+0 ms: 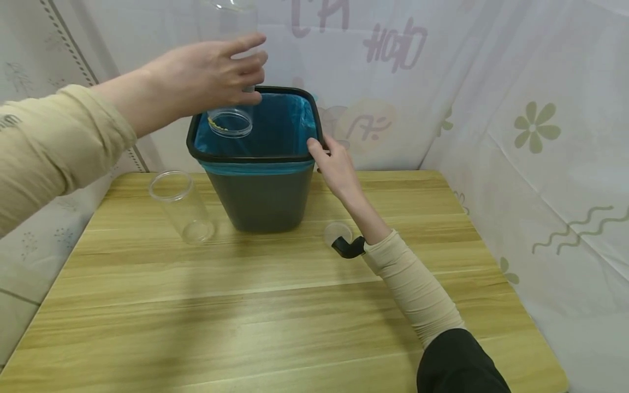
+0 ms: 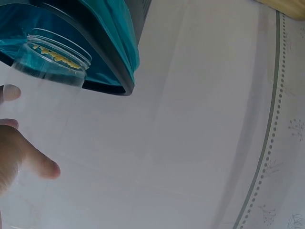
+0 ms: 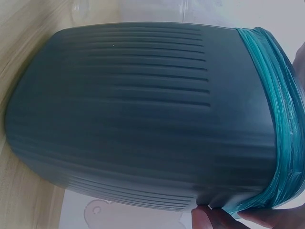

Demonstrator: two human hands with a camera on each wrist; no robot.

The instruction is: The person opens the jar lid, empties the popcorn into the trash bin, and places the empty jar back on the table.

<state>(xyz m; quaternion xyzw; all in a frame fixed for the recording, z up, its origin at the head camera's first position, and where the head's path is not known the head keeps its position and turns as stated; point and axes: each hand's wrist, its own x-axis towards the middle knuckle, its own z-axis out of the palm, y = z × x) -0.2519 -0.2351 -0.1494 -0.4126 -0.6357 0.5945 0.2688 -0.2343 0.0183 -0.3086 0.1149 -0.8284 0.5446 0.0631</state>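
My left hand point(image 1: 211, 76) holds a clear plastic jar point(image 1: 231, 24) mouth down over the bin. The jar's rim hangs inside the bin's opening. Small yellow bits point(image 2: 57, 56) lie along the inside of the rim in the left wrist view. The dark grey bin point(image 1: 260, 199) stands on the table, lined with a blue bag point(image 1: 285, 123) folded over its edge. At the bin's right side my right hand point(image 1: 339, 169) grips the black rim, thumb on top. Its fingers point(image 3: 202, 219) press the wall under the rim in the right wrist view.
A second clear jar point(image 1: 184, 213) stands uncapped on the wooden table point(image 1: 245, 316), left of the bin. Beside my right wrist lies a round, clear disc point(image 1: 337, 233), partly covered by a black piece on the wrist. Patterned white cloth point(image 1: 540, 180) hangs behind and along the sides.
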